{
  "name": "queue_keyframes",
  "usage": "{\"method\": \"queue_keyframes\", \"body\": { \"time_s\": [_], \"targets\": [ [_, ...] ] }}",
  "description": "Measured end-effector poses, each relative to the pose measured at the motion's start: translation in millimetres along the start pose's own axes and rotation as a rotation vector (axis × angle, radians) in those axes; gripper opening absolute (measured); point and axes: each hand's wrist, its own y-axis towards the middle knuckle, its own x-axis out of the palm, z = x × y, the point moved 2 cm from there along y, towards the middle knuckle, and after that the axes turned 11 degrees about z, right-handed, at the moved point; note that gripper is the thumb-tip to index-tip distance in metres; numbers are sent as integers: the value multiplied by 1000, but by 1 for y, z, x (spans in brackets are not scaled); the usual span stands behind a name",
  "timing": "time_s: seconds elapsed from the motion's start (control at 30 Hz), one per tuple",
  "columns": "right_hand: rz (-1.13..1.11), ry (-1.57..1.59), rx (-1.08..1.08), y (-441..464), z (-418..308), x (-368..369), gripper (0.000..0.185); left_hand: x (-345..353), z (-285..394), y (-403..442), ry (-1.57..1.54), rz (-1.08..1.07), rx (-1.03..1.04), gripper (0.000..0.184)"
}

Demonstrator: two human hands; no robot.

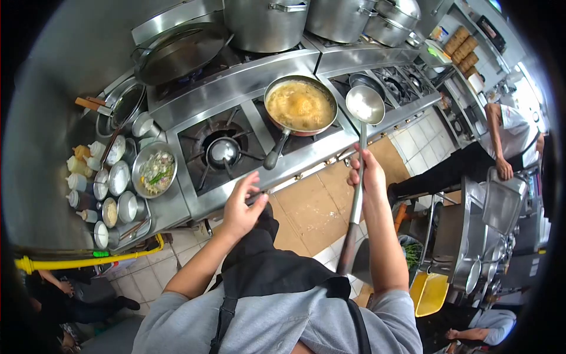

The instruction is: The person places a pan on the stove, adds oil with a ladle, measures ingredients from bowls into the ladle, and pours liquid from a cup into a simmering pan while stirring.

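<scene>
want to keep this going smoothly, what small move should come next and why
Perhaps bring the left grip to the pan handle: that grip is open and empty, the handle points toward the person with nothing holding it, and the right grip is already busy with the ladle.

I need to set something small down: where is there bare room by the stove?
A small patch of bare counter lies near the front edge, between the bowl of food and the burner left of the pan. Left of the bowl, tubs and bottles crowd together; the pan takes up the stove to that burner's right.
</scene>
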Motion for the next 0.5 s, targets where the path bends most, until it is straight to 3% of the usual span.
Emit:
{"method": "queue_keyframes", "body": {
  "time_s": [0.13,0.2,0.27,0.37,0.4,0.5],
  "targets": [
    [8,-198,27,23,-10,-1,33,33,-59,59,53,68,-82,69],
    [-6,-208,103,25,-11,8,37,73,-109,85,-91,23,-245,62],
    [-19,-237,153,34,-9,18,36,85,-87,110,-405,-277,-840,45],
    [-16,-432,106,60,-12,33,33,95,-83,105,-395,-294,-856,24],
    [-9,-439,123,70,-12,38,33,97,-87,102,-453,-287,-853,24],
    [13,-1012,-213,120,-6,42,34,96,-88,104,-479,-305,-900,35]
  ]
}}
